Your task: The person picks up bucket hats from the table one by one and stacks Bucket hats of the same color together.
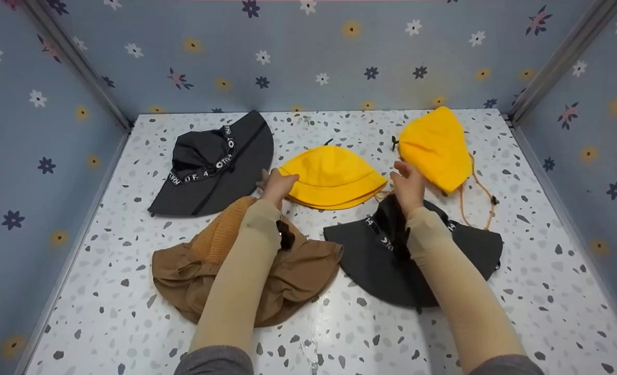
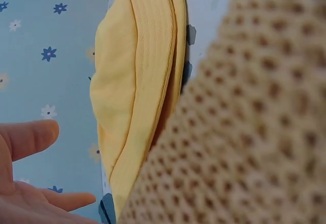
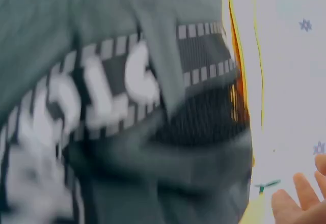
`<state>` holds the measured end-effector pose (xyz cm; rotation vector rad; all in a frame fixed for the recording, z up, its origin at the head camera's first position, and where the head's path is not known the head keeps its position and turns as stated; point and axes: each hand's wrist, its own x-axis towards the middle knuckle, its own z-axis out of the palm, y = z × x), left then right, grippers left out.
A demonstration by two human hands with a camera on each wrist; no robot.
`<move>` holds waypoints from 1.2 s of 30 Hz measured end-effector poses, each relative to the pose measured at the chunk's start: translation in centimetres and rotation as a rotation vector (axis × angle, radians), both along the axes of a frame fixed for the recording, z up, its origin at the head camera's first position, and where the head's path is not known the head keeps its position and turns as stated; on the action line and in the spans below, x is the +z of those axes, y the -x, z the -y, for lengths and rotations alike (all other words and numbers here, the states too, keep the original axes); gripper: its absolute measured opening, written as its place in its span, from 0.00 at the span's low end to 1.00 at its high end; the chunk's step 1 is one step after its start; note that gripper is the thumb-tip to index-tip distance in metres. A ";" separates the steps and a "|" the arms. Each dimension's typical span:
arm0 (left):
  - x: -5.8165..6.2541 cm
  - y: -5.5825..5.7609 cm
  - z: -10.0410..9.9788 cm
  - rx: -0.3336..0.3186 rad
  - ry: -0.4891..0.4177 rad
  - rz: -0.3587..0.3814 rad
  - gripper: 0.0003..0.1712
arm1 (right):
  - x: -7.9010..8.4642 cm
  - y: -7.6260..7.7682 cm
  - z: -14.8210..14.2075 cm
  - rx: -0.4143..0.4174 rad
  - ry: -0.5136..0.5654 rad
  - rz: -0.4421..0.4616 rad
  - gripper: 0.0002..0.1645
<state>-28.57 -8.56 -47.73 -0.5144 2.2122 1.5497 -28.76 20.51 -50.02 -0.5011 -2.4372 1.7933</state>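
Fingers [image 2: 71, 200] parted, forearms [image 1: 240, 281] outstretched, left hand [image 1: 277, 185] and right hand [image 1: 408, 187] flanking middle yellow hat [image 1: 334, 174]

Head view: we get fairly bright, even light w/ soft shadow on table [image 1: 360, 325]. L wrist pic's dimmer, close knit [image 2: 244, 127] a bit soft. R wrist: we see dk hat [image 3: 193, 173] blurred, wall [image 3: 290, 86] overexp'd.

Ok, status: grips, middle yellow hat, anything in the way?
Left grip near left end, right grip near right end of middle yellow hat, both empty. It's on the table. Possible snags: brown hat under left forearm, black hat under right forearm.
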 end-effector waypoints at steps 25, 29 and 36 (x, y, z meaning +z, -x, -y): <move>1.3 -1.1 -4.5 0.043 -0.211 -0.136 0.37 | 0.7 -1.7 -9.9 -0.527 0.257 0.072 0.31; 1.6 -1.6 -5.5 0.020 -0.330 -0.144 0.36 | 0.5 -2.1 -10.4 -0.478 0.291 0.193 0.41; 2.0 -2.1 -7.0 0.026 -0.491 -0.120 0.35 | 0.3 -2.1 -10.3 -0.535 0.681 0.196 0.33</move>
